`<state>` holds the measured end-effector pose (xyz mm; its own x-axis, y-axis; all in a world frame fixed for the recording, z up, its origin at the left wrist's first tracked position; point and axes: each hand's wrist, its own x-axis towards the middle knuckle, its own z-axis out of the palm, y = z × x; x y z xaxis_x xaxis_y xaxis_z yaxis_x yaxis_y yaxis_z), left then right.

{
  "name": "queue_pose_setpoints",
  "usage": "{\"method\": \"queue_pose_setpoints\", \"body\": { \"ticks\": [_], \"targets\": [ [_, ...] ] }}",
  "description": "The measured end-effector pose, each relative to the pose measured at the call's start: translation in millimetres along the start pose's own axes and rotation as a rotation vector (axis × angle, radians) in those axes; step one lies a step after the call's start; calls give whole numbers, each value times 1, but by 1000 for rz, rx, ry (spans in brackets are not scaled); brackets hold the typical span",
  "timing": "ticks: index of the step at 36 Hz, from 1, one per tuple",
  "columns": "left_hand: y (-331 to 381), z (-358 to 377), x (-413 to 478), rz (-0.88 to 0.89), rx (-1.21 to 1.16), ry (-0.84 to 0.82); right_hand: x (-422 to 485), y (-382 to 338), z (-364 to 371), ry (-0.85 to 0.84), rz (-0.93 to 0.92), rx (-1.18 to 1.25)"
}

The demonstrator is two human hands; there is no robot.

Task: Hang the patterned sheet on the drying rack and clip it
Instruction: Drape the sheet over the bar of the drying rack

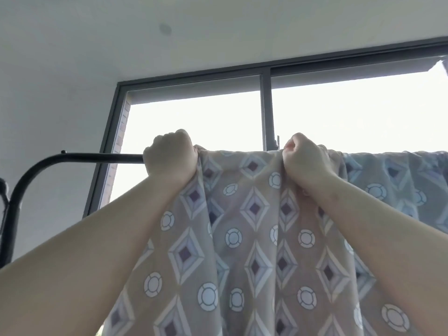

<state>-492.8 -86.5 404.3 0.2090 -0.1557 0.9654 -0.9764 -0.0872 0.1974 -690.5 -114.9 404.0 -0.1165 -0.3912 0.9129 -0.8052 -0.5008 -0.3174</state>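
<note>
Patterned sheet [242,214] in grip of left hand [170,155], right hand [306,161]

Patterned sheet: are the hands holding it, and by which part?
Yes. Left hand and right hand both grip the patterned sheet by its top edge, bunched where it drapes over the rack bar.

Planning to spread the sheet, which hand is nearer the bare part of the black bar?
Left. The left hand grips the sheet right beside the bare bar; the right hand grips it farther right, away from the bar.
</note>
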Motion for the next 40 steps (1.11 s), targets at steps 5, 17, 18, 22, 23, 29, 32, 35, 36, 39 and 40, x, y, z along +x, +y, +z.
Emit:
{"method": "queue_pose_setpoints", "body": {
  "ticks": [5, 17, 18, 22, 23, 29, 32, 35, 36, 39, 40],
  "targets": [
    [0, 0, 0, 78, 65, 28, 3, -24, 6, -154, -152, 113],
    [-17, -23, 19, 105, 64, 47, 9, -19, 0, -4, -44, -50],
    [-18, -24, 21, 81, 36, 45, 10, -15, -4, 10, -35, -57],
    [-17, -24, 24, 21, -77, 53, 7, -7, -12, 22, -14, -163],
    [-16, -24, 24, 11, -95, 55, 6, -9, -12, 19, -10, -187],
    [-13, -21, 18, -65, -349, -17, -2, -29, 0, -35, -122, -27],
    [-17, -16, 11, -135, -555, -23, -8, -44, 12, -171, -262, 30],
    [-26, -13, 5, -346, -769, 4, -8, -45, 18, -121, -262, 72],
    [-28, -12, 3, -400, -811, -13, -8, -44, 19, -93, -257, 95],
    [-27, -14, -6, -432, -858, -150, -11, -41, 20, -54, -258, 112],
    [-25, -16, -8, -423, -871, -204, -12, -40, 21, -46, -256, 111]
  ]
}}
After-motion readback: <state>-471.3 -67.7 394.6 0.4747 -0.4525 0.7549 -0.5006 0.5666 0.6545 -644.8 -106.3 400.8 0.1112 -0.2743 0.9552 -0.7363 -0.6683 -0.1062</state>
